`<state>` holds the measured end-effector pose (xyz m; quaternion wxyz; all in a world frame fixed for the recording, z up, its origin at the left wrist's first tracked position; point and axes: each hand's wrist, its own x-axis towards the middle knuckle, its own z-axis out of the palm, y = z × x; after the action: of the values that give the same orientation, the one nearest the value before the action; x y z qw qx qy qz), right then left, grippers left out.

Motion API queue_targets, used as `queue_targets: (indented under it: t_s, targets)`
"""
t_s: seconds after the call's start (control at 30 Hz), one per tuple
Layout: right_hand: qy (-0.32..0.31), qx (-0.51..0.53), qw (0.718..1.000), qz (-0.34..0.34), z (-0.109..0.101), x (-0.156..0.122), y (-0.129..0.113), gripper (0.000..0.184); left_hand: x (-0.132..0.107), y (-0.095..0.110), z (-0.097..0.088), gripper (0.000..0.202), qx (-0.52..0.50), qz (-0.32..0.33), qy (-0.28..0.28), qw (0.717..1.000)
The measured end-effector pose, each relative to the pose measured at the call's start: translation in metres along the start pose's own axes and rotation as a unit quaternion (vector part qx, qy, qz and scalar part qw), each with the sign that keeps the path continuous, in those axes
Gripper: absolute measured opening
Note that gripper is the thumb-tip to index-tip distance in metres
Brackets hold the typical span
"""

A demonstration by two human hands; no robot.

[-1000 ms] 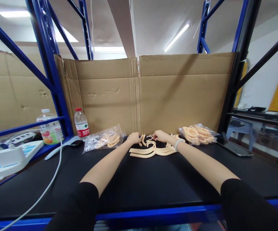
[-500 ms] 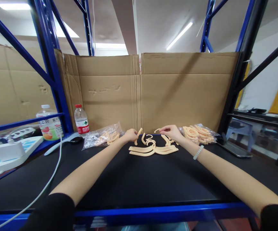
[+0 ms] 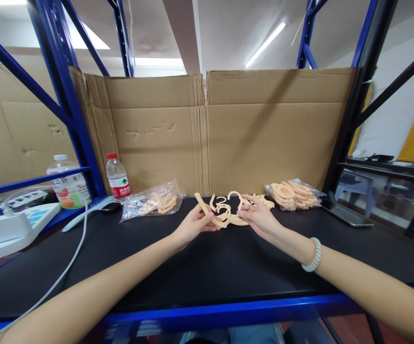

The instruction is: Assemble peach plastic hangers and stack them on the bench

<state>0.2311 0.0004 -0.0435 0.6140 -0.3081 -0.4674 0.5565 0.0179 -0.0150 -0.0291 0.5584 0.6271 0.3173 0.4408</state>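
Note:
My left hand (image 3: 192, 224) is closed on a straight-ish cream plastic piece (image 3: 204, 205), held up off the black bench top (image 3: 207, 267). My right hand (image 3: 259, 217) pinches a curved cream hook-shaped piece (image 3: 236, 195) close beside it. The two hands nearly meet above a small pile of similar cream curved pieces (image 3: 224, 212) lying on the bench top. A pale bead bracelet (image 3: 313, 255) sits on my right wrist.
A clear bag of cream pieces (image 3: 154, 203) lies left of the pile, and a second bag (image 3: 292, 195) to the right. Cardboard sheets (image 3: 207, 129) wall the back. Two bottles (image 3: 117, 177) stand left, by a white power strip (image 3: 9, 229) and cable. A dark flat device (image 3: 348, 215) lies right.
Both hands have lifted a cream piece each off the pile and drawn back toward me, coming together above the bench. The view has shifted slightly.

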Motion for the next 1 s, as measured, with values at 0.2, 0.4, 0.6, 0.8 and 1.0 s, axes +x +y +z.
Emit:
queue_targets:
  t_s: [0.2,0.4,0.6,0.8,1.0]
  targets:
    - [-0.067,-0.004,0.996,0.057,0.007,-0.010,0.001,0.032,-0.006,-0.004,0.006,0.049,-0.042,0.050,0.050,0.997]
    - [-0.106,-0.005,0.992,0.063,0.011,-0.016,0.004,0.028,-0.009,-0.010,0.009,0.038,0.030,0.062,0.044,0.997]
    - [-0.161,-0.054,0.983,0.075,0.015,-0.023,0.004,0.026,-0.011,-0.013,0.011,0.030,0.048,0.076,0.029,0.996]
    - [-0.157,-0.064,0.981,0.094,0.017,-0.026,-0.001,0.028,-0.009,-0.017,0.010,0.029,0.041,0.101,0.008,0.994]
    - [-0.184,-0.084,0.971,0.124,0.019,-0.030,-0.005,0.034,-0.013,-0.016,0.013,0.024,0.085,0.118,0.003,0.989]
